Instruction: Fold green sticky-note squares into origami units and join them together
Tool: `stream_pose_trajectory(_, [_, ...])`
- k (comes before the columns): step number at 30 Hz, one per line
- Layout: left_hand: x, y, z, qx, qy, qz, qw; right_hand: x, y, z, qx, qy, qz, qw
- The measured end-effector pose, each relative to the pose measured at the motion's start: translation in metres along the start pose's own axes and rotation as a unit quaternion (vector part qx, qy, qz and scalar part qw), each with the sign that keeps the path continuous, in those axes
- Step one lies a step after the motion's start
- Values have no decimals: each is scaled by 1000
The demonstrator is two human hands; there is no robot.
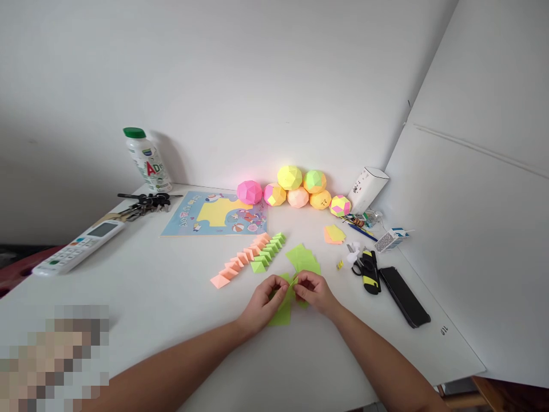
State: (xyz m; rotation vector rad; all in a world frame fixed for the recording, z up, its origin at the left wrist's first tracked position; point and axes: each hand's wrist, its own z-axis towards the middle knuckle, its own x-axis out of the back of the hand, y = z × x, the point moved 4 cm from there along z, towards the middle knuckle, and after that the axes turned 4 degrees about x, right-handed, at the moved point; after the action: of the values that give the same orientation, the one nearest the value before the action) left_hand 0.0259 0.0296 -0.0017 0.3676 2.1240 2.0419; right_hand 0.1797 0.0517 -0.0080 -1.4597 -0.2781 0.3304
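My left hand (262,300) and my right hand (316,292) meet at the middle of the white table (150,297), both pinching a green sheet of paper (282,315) that is partly folded between the fingers. Just behind the hands lies a small stack of loose green sheets (303,257). To the left of that stack, two rows of folded paper pieces run diagonally: an orange row (240,260) and a green row (269,250).
Several coloured paper balls (295,189) line the back wall. An orange and yellow paper stack (334,234), scissors (368,268) and a black phone (404,296) lie to the right. A picture sheet (214,214), keys (143,203), a remote (79,247) and a bottle (146,160) sit at left.
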Motion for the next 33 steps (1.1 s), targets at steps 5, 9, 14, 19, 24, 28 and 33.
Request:
stream_pose_trajectory(5, [-1, 1, 1, -13, -9, 16, 1000, 0, 3, 0, 2, -10, 5, 1000])
stream_pose_trajectory(9, [-1, 5, 1, -18, -6, 33, 999, 0, 4, 0, -7, -14, -7, 1000])
stream_pose_trajectory(14, [-2, 10, -1, -15, -8, 22, 1000, 1, 5, -1, -16, -12, -10, 1000])
stream_pose_trajectory(19, [-2, 9, -1, -12, -3, 12, 1000, 1, 7, -1, -23, -16, -12, 1000])
stream_pose_trajectory(24, [-3, 8, -1, -13, -6, 6, 1000, 2, 8, -2, -22, -18, -19, 999])
stream_pose_trajectory(28, [-3, 8, 0, -20, -14, 2, 1000, 1, 7, -2, -20, -21, -22, 999])
stream_pose_trajectory(33, [-2, 2, 0, -40, -1, 26, 999, 0, 2, -2, -16, -26, -22, 999])
